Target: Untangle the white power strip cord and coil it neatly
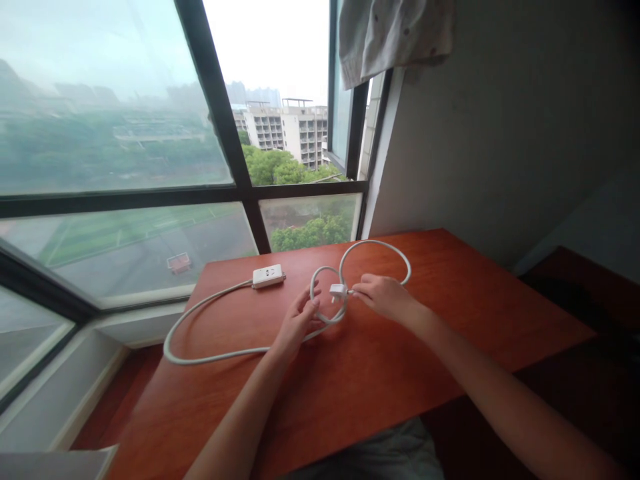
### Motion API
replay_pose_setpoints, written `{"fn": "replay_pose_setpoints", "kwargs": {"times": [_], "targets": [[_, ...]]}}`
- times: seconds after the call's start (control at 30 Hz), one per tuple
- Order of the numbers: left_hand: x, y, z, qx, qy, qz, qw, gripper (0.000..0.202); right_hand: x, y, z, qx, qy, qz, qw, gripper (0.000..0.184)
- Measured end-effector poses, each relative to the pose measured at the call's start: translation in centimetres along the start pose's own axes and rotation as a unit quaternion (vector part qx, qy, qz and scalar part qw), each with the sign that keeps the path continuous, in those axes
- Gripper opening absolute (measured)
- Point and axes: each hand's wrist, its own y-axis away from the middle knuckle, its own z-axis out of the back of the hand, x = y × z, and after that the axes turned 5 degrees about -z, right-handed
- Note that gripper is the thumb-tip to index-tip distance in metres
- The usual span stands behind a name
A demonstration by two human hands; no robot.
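Observation:
A white extension cord (215, 355) lies in loops across the reddish-brown table. Its small socket block (269, 275) rests near the window side, at the far left of the tabletop. My left hand (300, 313) is closed around the cord at the left side of a small loop. Pinched just behind the white plug (339, 291), the cord's other end is in my right hand (383, 295). The plug sits at the small loop, its pins pointing down. A larger loop of cord arches behind my right hand. Some left fingertips are partly hidden by the cord.
The wooden table (450, 287) has its far edge by a dark-framed window (245, 193); one pane stands open. A pale cloth (395, 37) hangs at the upper right. Grey fabric (380, 457) shows below the table's near edge. A wall stands to the right.

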Motion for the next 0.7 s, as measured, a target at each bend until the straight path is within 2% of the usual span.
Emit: {"fn": "replay_pose_setpoints", "kwargs": {"times": [0.1,0.3,0.47,0.57,0.7], "targets": [[-0.4,0.1,-0.3,-0.007,0.01,-0.013,1.0,0.058,2.5,-1.3,0.9,0.048,0.087,0.02,0.995,0.025],[-1.1,0.0,-0.2,-0.005,0.054,-0.046,0.997,0.062,6.4,-3.0,0.6,0.065,0.146,0.112,0.981,0.022],[-1.8,-0.2,0.4,-0.017,0.118,-0.031,0.992,0.064,6.9,-3.9,1.8,0.063,0.15,0.204,0.965,0.017],[-2.1,-0.4,0.6,-0.033,0.155,-0.016,0.987,0.058,6.8,-4.4,2.9,0.091,0.147,0.25,0.953,0.013],[-1.9,-0.5,0.5,-0.048,0.184,0.001,0.982,0.047,6.7,-4.4,3.5,0.118,0.137,0.261,0.948,0.025]]}}
